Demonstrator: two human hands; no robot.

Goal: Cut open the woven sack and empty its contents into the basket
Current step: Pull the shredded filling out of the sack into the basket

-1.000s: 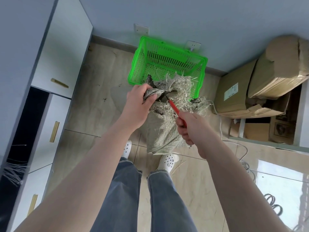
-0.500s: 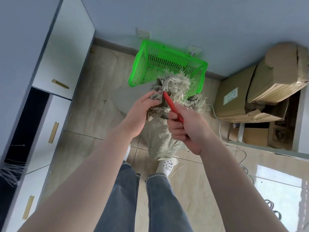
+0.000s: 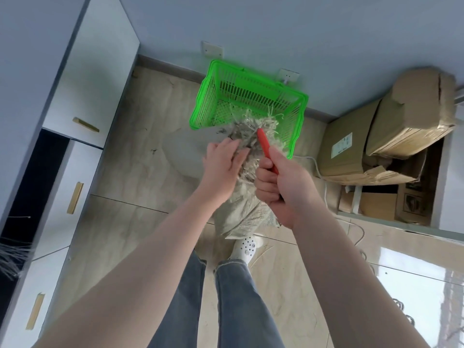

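Observation:
A pale woven sack (image 3: 244, 209) stands on the floor in front of my feet, its frayed top (image 3: 251, 129) leaning against the near rim of a green plastic basket (image 3: 251, 91). My left hand (image 3: 222, 163) grips the sack's frayed upper edge from the left. My right hand (image 3: 281, 183) is wrapped round a red-handled cutter (image 3: 265, 144), whose tip points into the frayed top. The blade is hidden in the fibres.
White cabinets with brass handles (image 3: 75, 197) line the left side. Cardboard boxes (image 3: 391, 136) are stacked at the right by a low shelf. A white cable (image 3: 324, 182) runs along the floor. The basket sits against the back wall.
Both hands have moved up and closer together at the sack's top. The red cutter now points more steeply into the frayed fibres, and the sack's top is bunched tighter.

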